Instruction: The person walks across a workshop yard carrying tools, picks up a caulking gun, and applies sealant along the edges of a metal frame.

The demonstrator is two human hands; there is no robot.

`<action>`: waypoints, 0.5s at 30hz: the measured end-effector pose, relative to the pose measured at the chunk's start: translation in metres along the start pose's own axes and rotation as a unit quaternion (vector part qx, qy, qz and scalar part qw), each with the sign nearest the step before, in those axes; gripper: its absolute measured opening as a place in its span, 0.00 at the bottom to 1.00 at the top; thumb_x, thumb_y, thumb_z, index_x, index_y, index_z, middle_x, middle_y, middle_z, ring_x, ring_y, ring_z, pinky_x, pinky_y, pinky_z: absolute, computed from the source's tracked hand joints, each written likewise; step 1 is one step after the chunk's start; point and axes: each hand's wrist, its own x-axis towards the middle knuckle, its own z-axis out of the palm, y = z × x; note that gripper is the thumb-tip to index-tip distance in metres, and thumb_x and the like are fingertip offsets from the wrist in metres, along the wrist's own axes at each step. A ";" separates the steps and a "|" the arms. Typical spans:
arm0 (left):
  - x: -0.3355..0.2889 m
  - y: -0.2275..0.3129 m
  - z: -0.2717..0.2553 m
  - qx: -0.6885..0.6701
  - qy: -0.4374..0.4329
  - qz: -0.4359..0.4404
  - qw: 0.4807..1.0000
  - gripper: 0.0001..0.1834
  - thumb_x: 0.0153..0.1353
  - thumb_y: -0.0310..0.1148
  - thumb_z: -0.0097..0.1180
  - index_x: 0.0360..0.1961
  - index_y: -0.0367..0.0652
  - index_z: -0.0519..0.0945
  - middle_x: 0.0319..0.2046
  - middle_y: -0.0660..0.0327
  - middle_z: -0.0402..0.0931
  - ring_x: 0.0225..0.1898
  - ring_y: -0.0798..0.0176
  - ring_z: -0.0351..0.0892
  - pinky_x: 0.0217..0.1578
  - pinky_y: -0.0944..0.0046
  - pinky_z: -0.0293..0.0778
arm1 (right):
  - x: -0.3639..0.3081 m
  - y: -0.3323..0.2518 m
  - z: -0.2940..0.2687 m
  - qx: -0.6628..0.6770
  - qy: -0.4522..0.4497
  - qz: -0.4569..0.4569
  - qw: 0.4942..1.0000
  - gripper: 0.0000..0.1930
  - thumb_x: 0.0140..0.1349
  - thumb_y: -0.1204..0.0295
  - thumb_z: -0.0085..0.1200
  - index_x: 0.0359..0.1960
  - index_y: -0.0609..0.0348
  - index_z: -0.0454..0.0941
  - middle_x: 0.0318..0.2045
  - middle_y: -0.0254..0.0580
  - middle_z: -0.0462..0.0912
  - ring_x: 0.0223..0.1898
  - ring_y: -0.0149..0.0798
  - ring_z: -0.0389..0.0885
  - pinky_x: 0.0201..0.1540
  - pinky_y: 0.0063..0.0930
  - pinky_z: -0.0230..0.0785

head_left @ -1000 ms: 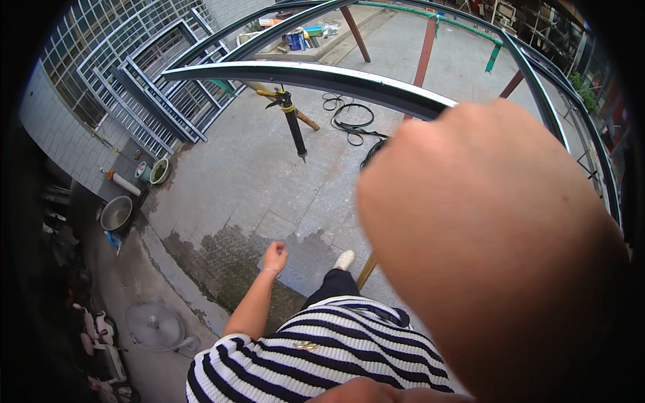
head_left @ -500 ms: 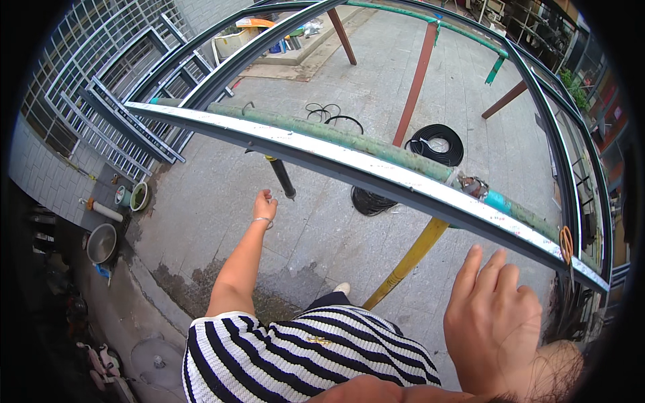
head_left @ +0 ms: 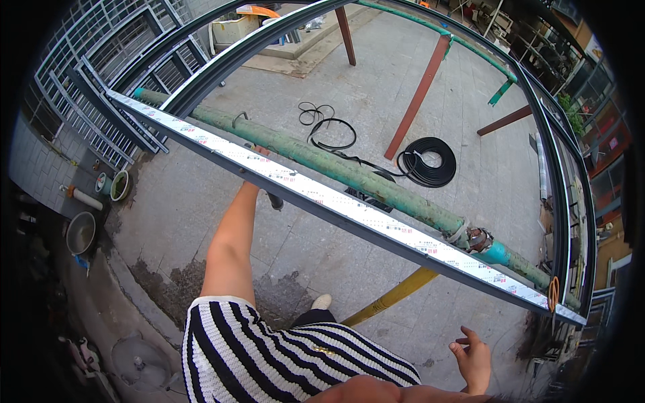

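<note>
A long frame bar [head_left: 322, 195], dark with a white printed protective film on top, lies slantwise across in front of me. My left arm [head_left: 232, 242] reaches up to it, and the hand passes beneath and behind the bar. Only a bit of skin, seemingly fingers [head_left: 261, 150], shows past its far edge, beside the green pipe [head_left: 316, 161]; the grip is hidden. Close to that wrist, the end of a black rod-like thing [head_left: 275, 201] sticks out below the bar. My right hand [head_left: 474, 359] is at the lower right, off the bar, fingers apart and holding nothing.
A yellow leg [head_left: 390, 295] and a red-brown post [head_left: 420, 97] stand under the frame. Black coils [head_left: 430, 162] lie on the paving. Metal frames [head_left: 107, 107] lean at the left wall. Orange wire [head_left: 553, 294] hangs at the bar's right end.
My left hand has gone from open air below the bar to beneath and behind it. My right hand has dropped down, away from the bar. The view has shifted.
</note>
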 end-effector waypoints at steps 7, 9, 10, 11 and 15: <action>0.022 0.004 -0.005 -0.038 0.077 -0.061 0.994 0.11 0.70 0.36 0.44 0.40 0.39 0.74 0.32 0.60 0.74 0.34 0.60 0.74 0.40 0.60 0.72 | 0.007 0.033 0.017 0.127 -0.012 0.058 0.990 0.25 0.60 0.67 0.62 0.56 0.69 0.74 0.31 0.54 0.85 0.29 0.39 0.85 0.33 0.29 0.77; 0.028 0.002 -0.016 -0.003 0.031 -0.017 0.999 0.11 0.70 0.36 0.44 0.40 0.39 0.74 0.32 0.60 0.74 0.35 0.60 0.74 0.40 0.60 0.72 | 0.014 0.043 0.023 0.129 -0.021 0.065 0.989 0.25 0.60 0.66 0.61 0.56 0.68 0.74 0.31 0.55 0.85 0.29 0.39 0.85 0.33 0.29 0.77; 0.029 0.001 -0.018 0.009 0.020 -0.003 1.000 0.11 0.70 0.36 0.44 0.40 0.39 0.74 0.32 0.60 0.74 0.35 0.60 0.74 0.40 0.60 0.72 | 0.016 0.050 0.026 0.135 -0.032 0.079 0.987 0.25 0.61 0.64 0.61 0.56 0.67 0.74 0.34 0.53 0.85 0.32 0.39 0.86 0.36 0.31 0.77; 0.030 0.000 -0.021 0.023 0.011 0.010 1.000 0.11 0.70 0.36 0.43 0.40 0.39 0.74 0.32 0.60 0.74 0.35 0.60 0.74 0.40 0.60 0.72 | 0.021 0.058 0.029 0.105 -0.051 0.060 0.991 0.24 0.63 0.64 0.58 0.58 0.62 0.72 0.34 0.51 0.85 0.32 0.38 0.86 0.36 0.32 0.77; 0.035 -0.001 -0.019 0.064 0.016 0.055 0.996 0.11 0.71 0.35 0.43 0.40 0.40 0.74 0.32 0.60 0.75 0.35 0.60 0.74 0.40 0.60 0.72 | 0.036 0.083 0.045 0.065 -0.088 0.003 0.994 0.24 0.66 0.64 0.54 0.62 0.57 0.70 0.31 0.43 0.83 0.30 0.34 0.82 0.34 0.30 0.74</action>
